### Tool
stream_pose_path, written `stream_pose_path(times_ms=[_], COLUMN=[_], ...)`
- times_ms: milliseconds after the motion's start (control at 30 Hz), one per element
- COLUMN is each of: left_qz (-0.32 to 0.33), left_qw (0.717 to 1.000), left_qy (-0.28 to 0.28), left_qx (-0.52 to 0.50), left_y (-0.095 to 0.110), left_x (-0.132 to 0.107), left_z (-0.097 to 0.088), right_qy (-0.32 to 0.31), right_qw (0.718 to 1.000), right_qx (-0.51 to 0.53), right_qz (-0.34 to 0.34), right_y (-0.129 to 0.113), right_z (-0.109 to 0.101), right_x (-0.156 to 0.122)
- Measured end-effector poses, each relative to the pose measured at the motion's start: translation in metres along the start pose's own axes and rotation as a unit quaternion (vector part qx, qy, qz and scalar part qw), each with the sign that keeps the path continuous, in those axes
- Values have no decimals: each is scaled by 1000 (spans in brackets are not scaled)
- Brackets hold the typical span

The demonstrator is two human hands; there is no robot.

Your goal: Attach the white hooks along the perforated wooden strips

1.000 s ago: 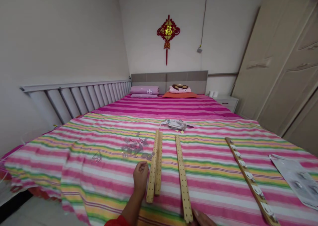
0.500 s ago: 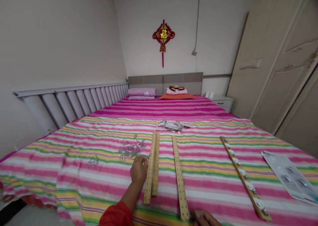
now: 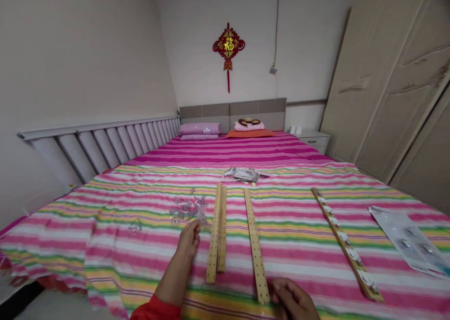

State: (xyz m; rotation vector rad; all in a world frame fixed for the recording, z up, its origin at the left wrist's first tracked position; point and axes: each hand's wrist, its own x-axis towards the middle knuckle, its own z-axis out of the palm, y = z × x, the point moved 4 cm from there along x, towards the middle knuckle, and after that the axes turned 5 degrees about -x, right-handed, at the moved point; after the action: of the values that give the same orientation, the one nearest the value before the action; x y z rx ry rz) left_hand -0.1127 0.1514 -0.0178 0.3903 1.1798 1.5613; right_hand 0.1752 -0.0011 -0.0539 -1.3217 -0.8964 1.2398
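Note:
My left hand (image 3: 188, 238) is pinched closed at the near edge of a loose heap of small clear plastic pieces (image 3: 188, 210); anything between its fingertips is too small to make out. Just right of it, two wooden strips with rows of holes (image 3: 214, 235) lie side by side. Another perforated wooden strip (image 3: 255, 245) lies apart from them, pointing away from me. By its near end is my right hand (image 3: 294, 300), its fingers curled together and partly cut off by the frame. What it holds, if anything, I cannot make out.
A wooden rail with several white-and-metal fittings (image 3: 346, 245) lies to the right, beside a clear blister pack (image 3: 409, 240). Further back is a plastic packet (image 3: 244, 174). Thin wire-like pieces (image 3: 135, 226) lie at left on the striped bedspread (image 3: 116, 273).
My left hand has moved left and slightly back, from the paired strips to the clear pieces. More of my right hand has come into view beside the single strip's end.

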Motion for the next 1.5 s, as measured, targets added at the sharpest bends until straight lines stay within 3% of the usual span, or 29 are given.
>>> stream_pose_path(times_ms=[133,267,333,433,633,767,833,933,1033,1200,1400,1500], left_qz=[-66,-88,-58,38,146,224,301,401,423,383,362,379], left_qw=[997,992,994,997,976,919,856,739,674,642,596,595], left_qy=[-11,-2,5,1,-102,-164,-182,-218,-263,-326,-374,-378], left_qx=[-47,-85,-97,-64,122,279,379,495,545,579,611,600], left_y=[-2,-3,1,14,20,9,7,7,7,6,2,2], left_x=[-2,-7,-9,-13,-58,-104,-125,-152,-169,-181,-184,-189], left_z=[0,-3,-5,-4,21,38,45,56,64,69,69,71], right_qy=[-7,-12,-13,-15,-52,-70,-51,-11,-5,-14,-67,-46], right_qw=[1000,1000,1000,1000,998,996,995,993,988,986,993,993], right_qx=[-6,-3,-7,-20,-31,-30,-24,-35,-62,-52,8,27], right_qz=[-10,-10,-12,-15,-27,-53,-77,-114,-145,-156,-100,-103], right_y=[-2,0,0,-3,-19,-36,-44,-54,-59,-59,-54,-52], right_z=[6,8,7,7,14,24,27,31,34,32,28,26], right_x=[1,0,0,0,2,2,2,1,1,0,-4,-7])
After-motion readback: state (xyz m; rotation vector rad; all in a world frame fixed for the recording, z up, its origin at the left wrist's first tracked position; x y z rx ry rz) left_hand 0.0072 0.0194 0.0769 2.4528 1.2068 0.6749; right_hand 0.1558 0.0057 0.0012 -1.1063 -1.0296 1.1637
